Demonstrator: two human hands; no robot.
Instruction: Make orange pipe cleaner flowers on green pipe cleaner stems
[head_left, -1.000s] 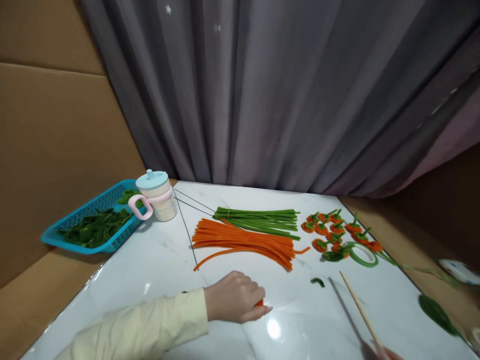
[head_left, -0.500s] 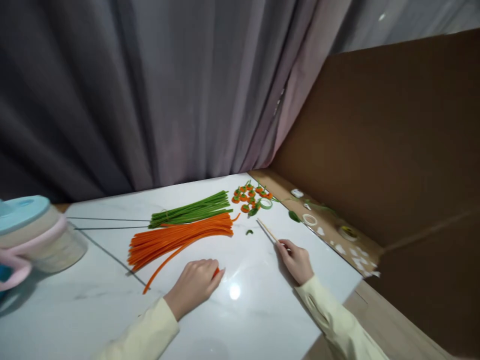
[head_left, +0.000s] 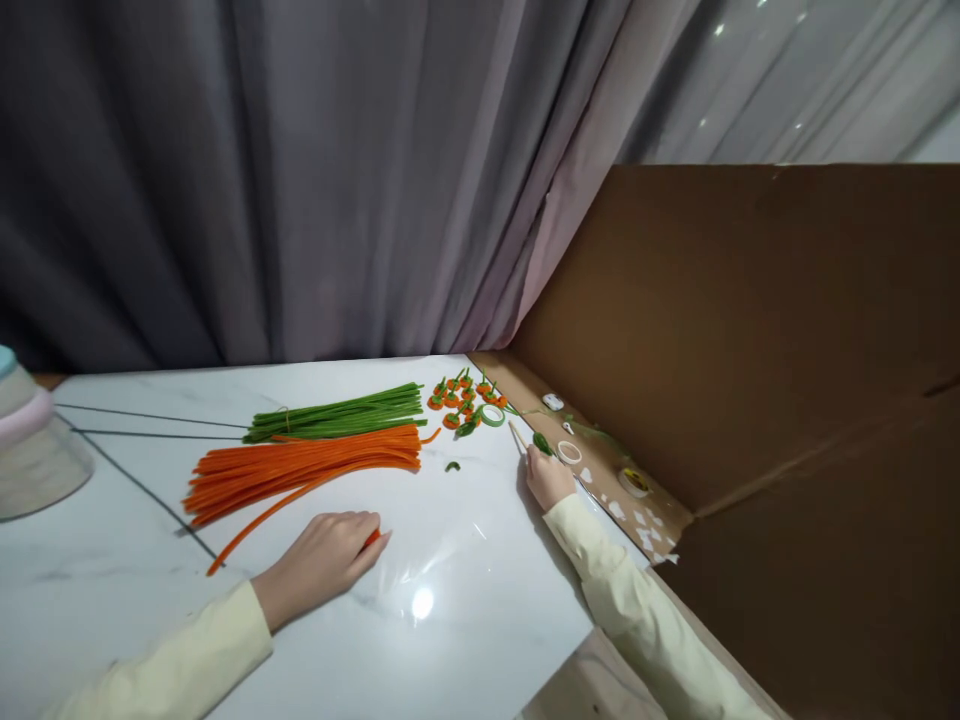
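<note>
My left hand (head_left: 322, 560) is closed on the white marbled table, with a bit of orange chenille stem (head_left: 373, 538) showing between thumb and forefinger. Near the table's right edge, my right hand (head_left: 550, 478) is closed around a thin wooden stick (head_left: 515, 434) whose tip points away from me. A green leaf (head_left: 542, 442) lies right beside its fingers; whether they touch is unclear. Left of centre lie a bundle of orange chenille stems (head_left: 307, 468) and, behind it, a tied bundle of green chenille stems (head_left: 337, 412). One loose orange stem (head_left: 259, 522) curves toward my left hand.
Several small orange-and-green fruit shapes (head_left: 451, 400) cluster at the back beside a green tape roll (head_left: 492, 415). A small green piece (head_left: 452, 466) lies nearer. On the cardboard at right are a white ring (head_left: 569, 453), a yellow tape roll (head_left: 634, 482) and paper scraps. A jar (head_left: 37, 455) stands left.
The view has swung right, so the table things sit further left. My right hand has moved forward with the stick, up to the leaf. My left hand keeps its closed hold.
</note>
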